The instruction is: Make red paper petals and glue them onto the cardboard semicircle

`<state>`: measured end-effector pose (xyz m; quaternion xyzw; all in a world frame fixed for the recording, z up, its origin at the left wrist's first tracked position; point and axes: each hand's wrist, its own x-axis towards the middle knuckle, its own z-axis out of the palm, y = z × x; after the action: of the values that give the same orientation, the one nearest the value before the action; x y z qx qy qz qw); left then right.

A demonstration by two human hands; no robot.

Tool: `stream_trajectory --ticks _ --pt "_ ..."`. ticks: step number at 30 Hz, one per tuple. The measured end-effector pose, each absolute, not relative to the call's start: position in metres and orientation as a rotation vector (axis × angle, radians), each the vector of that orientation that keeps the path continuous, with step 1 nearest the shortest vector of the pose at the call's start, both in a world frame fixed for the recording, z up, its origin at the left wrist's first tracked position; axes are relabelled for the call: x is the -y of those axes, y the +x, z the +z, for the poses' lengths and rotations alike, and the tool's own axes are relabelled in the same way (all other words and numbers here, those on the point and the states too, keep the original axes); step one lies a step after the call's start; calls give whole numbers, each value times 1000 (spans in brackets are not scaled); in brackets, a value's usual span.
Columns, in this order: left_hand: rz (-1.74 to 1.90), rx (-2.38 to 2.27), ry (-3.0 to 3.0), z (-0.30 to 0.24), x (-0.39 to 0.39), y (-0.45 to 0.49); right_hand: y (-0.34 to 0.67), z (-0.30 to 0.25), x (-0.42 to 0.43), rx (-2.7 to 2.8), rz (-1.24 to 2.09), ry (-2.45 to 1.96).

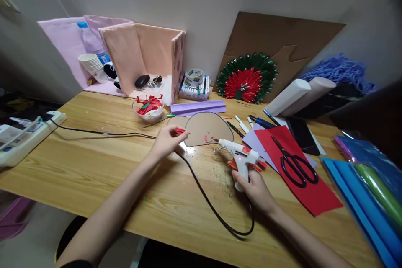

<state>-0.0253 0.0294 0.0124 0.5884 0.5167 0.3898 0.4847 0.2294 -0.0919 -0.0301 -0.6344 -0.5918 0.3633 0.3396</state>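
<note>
My right hand (256, 188) is wrapped round the handle of a white hot glue gun (240, 155), its nozzle pointing left. A black cord runs from the gun across the table. Between the fingertips of my left hand (166, 142) is a small red paper piece (179, 131). Just beyond both hands lies a half-round cardboard piece (209, 127) with a blue-edged curve and small red bits on it. The nozzle tip is close to its lower right part; whether they touch I cannot tell.
Black-handled scissors (293, 163) lie on a red sheet (314, 194) at right. A clear bowl of red scraps (147, 109) stands behind my left hand. A cardboard panel (282, 37) with a red-green paper flower (246, 79) leans on the wall. A power strip (31, 138) is far left.
</note>
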Motion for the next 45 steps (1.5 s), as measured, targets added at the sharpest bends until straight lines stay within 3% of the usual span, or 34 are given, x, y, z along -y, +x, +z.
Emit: stream_trajectory --ticks 9,45 --pt "839 -1224 1421 -20 -29 3 236 -23 75 1743 1061 -1678" --pt "870 -1273 1460 -16 -29 -13 230 10 61 1888 930 -1910"
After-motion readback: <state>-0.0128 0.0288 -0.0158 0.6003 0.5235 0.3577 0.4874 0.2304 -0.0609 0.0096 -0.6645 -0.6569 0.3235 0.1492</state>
